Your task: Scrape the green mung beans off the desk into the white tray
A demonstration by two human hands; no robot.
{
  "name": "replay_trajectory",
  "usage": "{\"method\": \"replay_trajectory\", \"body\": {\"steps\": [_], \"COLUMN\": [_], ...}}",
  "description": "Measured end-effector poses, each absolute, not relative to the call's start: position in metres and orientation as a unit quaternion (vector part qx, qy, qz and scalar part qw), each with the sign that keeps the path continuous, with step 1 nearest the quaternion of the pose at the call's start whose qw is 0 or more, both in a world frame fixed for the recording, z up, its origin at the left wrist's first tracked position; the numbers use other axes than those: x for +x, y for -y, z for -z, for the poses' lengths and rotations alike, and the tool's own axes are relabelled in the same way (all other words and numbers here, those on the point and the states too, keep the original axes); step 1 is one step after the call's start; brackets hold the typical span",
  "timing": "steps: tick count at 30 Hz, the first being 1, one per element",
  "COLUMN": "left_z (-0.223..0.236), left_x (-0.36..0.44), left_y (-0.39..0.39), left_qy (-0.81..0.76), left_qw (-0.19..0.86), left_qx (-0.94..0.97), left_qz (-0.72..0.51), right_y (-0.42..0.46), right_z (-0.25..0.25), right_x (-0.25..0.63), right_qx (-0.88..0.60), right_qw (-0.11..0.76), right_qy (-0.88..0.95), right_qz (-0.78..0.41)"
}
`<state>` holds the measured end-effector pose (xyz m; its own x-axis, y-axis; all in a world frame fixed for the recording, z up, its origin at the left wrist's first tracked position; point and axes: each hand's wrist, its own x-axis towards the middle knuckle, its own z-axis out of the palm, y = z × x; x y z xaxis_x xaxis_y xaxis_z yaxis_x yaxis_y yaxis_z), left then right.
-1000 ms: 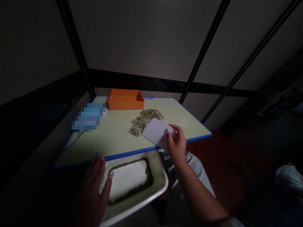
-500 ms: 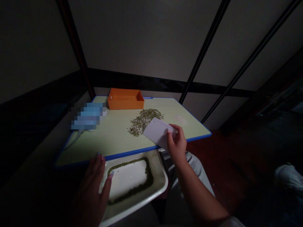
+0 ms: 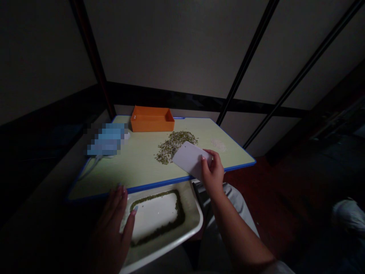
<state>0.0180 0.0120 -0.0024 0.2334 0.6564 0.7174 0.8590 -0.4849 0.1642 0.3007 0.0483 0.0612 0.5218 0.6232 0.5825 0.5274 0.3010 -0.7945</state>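
My right hand (image 3: 213,173) grips a flat white plastic scraper (image 3: 189,160) between thumb and fingers. The scraper's far-left edge meets a scattered heap of small green-brown dried bits (image 3: 176,144) on the pale yellow-green tabletop (image 3: 128,163). Below the table's front edge, a white tray (image 3: 196,224) holds a band of similar green bits (image 3: 179,213) along the sides of its floor. My left hand (image 3: 115,220) lies over the tray's left side with fingers stretched out and thumb apart, the thumb reaching over the tray's inside. Its palm and the rim beneath are dark or hidden.
An orange box (image 3: 152,123) stands at the table's back left. A pixelated blue item (image 3: 107,139) with a pale cord lies at the left edge. A faint pale patch (image 3: 218,144) marks the right side. Behind rises a panelled wall (image 3: 171,49).
Hardly anything differs. Both hands, the scraper and the heap keep their places, while the whole view has shifted very slightly.
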Motion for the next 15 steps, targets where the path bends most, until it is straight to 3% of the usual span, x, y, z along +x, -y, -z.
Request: {"method": "replay_trajectory", "body": {"steps": [15], "left_z": [0.005], "left_x": [0.0173], "left_y": [-0.0134], "left_qy": [0.492], "left_qw": [0.132], "left_qx": [-0.775], "left_qz": [0.374], "right_y": [-0.0434], "right_z": [-0.0585], "right_x": [0.303], "right_qx": [-0.57], "right_qw": [0.654], "right_qy": [0.493], "right_qz": [-0.068]}}
